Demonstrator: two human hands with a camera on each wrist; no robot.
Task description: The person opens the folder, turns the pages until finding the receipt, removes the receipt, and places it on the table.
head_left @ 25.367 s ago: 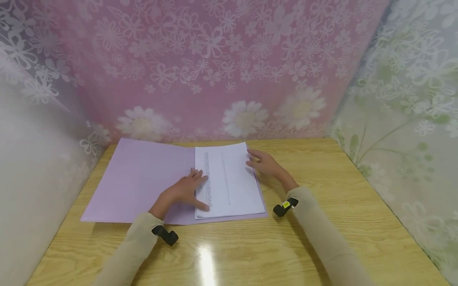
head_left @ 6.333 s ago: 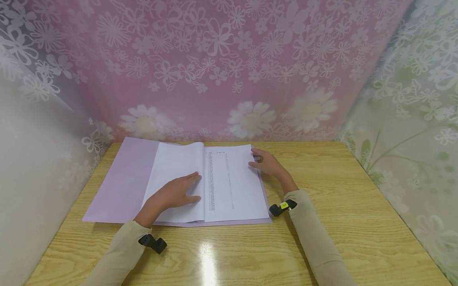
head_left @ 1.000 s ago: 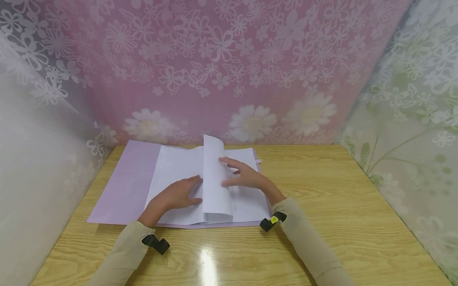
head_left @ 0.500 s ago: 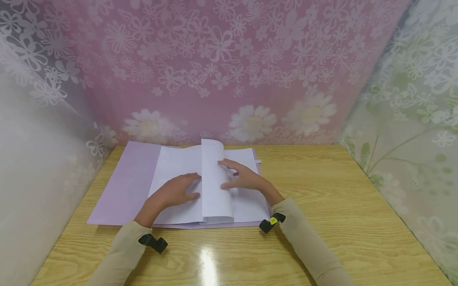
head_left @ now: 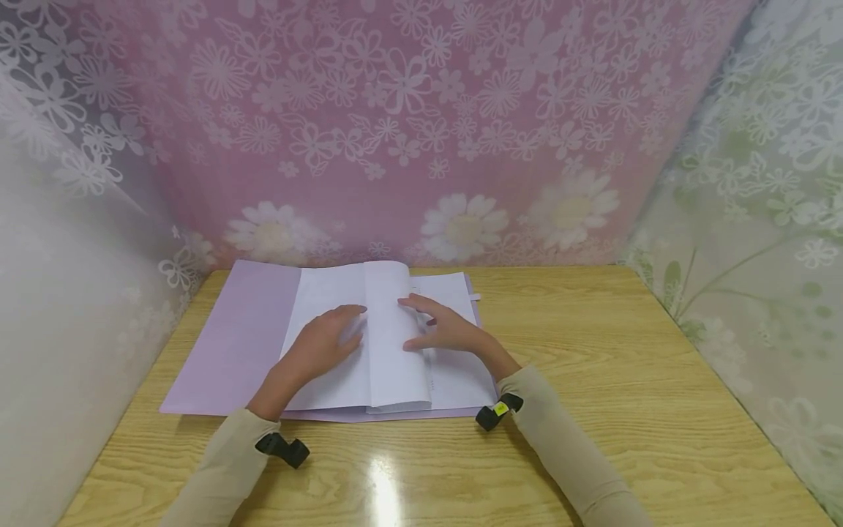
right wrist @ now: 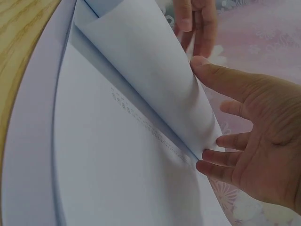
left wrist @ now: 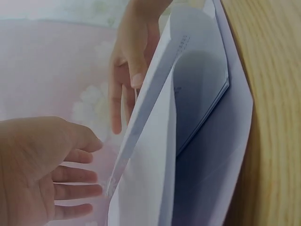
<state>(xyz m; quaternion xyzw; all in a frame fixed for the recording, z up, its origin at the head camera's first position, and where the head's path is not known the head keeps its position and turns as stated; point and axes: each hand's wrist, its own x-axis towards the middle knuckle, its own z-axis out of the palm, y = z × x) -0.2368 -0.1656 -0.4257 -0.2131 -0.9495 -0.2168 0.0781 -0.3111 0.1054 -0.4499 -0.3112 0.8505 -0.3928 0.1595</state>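
Observation:
A lilac folder (head_left: 257, 337) lies spread on the table, holding white printed sheets. Between my hands a page (head_left: 395, 366) curls over toward the left, its free edge above the turned sheets (head_left: 329, 391). My right hand (head_left: 451, 327) has its fingertips against the outer side of that curl; in the right wrist view the extended fingers (right wrist: 223, 157) touch the paper. Over the turned sheets is my left hand (head_left: 320, 342), fingers spread and nothing held. The left wrist view shows its fingers (left wrist: 77, 190) loosely straight. Rows of small print show on the sheet (right wrist: 113, 165) underneath.
The wooden table (head_left: 579, 351) extends around the folder. A small white tab (head_left: 476, 297) sticks out at the folder's right edge. Flowered pink cloth (head_left: 369, 132) hangs behind, with pale flowered sides left and right. Black wrist cameras (head_left: 283, 449) sit on both sleeves.
Over the last second the curled page has sunk lower and its free edge has shifted left. My left hand has moved slightly away from me. Earlier, other sheets went from right to left.

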